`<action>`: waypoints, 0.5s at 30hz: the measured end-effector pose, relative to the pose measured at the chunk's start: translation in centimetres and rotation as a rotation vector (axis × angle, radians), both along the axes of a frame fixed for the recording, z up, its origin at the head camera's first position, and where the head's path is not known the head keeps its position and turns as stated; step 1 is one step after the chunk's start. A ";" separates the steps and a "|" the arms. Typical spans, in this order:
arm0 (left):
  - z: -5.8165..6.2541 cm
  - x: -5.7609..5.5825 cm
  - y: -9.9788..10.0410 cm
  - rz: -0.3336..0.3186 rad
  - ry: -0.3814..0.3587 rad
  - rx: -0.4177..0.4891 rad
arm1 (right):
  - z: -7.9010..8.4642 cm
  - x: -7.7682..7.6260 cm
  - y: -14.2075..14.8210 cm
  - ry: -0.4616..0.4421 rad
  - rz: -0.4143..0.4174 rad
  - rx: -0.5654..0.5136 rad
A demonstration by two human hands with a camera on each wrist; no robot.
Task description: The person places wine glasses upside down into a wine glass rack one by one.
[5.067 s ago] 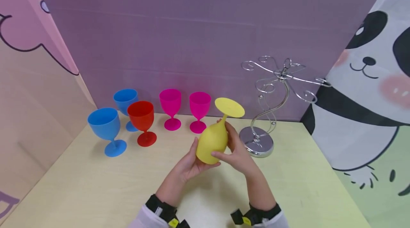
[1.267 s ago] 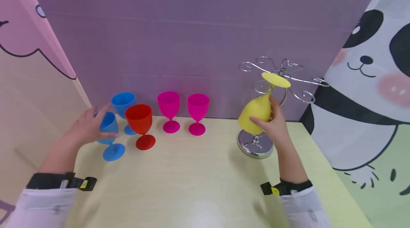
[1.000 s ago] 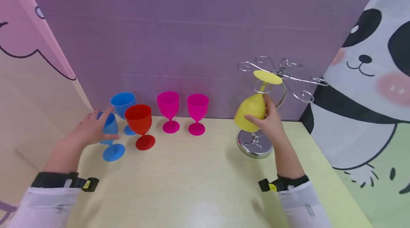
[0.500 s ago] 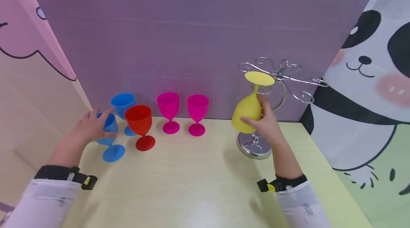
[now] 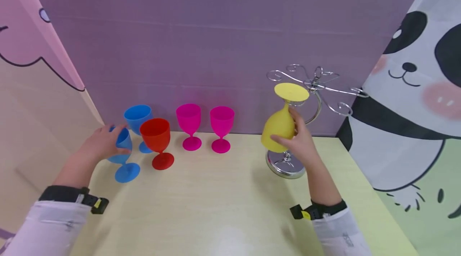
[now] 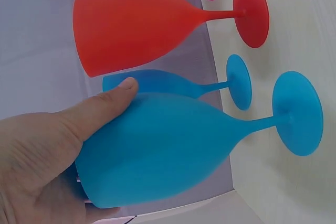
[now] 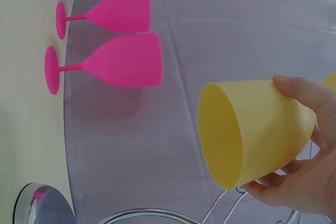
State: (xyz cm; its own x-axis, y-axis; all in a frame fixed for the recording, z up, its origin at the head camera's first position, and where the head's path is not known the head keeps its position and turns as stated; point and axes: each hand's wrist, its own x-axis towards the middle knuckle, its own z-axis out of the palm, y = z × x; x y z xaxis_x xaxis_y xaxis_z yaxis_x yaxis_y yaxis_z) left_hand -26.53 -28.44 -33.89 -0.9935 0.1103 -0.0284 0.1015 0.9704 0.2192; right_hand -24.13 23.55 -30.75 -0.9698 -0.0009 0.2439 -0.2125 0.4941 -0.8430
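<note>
Yellow goblet (image 5: 279,128) is being held upside down above the tabletop (image 5: 216,200), beside the chrome rack (image 5: 286,168); its foot is overlapping a curled arm in the head view, contact unclear. Right hand (image 5: 302,142) is clamping the bowl, thumb in front, fingers behind. Judgement: any fitting here wants the stem, rather than the foot, lining up with the curl, using light pressure. Left hand (image 5: 102,142), well apart, is gripping the front blue goblet (image 5: 124,140), which is standing upright. Farther out, a red goblet (image 5: 155,136), second blue goblet (image 5: 138,115) and two pink goblets (image 5: 189,118) are standing upright.
</note>
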 end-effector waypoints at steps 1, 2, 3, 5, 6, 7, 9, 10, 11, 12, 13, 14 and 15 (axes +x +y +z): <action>0.0 0.0 0.0 -0.003 0.007 -0.006 | 0.0 0.1 0.0 0.001 -0.002 0.003; 0.0 0.0 0.0 -0.005 0.011 -0.011 | 0.0 0.1 0.0 0.001 -0.005 0.002; 0.0 0.0 0.1 -0.007 0.016 -0.015 | 0.0 0.2 0.1 -0.001 -0.008 0.002; 0.1 -0.1 0.1 -0.008 0.023 -0.022 | -0.1 0.3 0.2 -0.006 -0.014 0.002; 0.1 0.0 0.1 -0.006 0.024 -0.022 | -0.2 0.3 0.3 -0.007 -0.017 0.000; 0.1 0.0 0.2 -0.003 0.024 -0.020 | -0.2 0.3 0.3 -0.008 -0.019 0.000; 0.1 0.0 0.2 0.004 0.019 -0.019 | -0.4 0.3 0.5 -0.004 -0.020 0.001; 0.1 0.0 0.2 0.007 0.019 -0.019 | -0.4 0.2 0.6 -0.002 -0.020 0.002; 0.2 0.0 0.3 0.010 0.017 -0.017 | -0.5 0.2 0.6 0.002 -0.018 0.004; 0.2 0.1 0.3 0.014 0.015 -0.017 | -0.6 0.2 0.7 0.005 -0.017 0.006; 0.2 0.1 0.3 0.018 0.012 -0.016 | -0.7 0.1 0.8 0.008 -0.015 0.009; 0.2 0.1 0.3 0.022 0.011 -0.015 | -0.7 0.1 0.8 0.010 -0.015 0.012; 0.2 0.1 0.3 0.025 0.009 -0.013 | -0.7 0.1 0.9 0.010 -0.014 0.016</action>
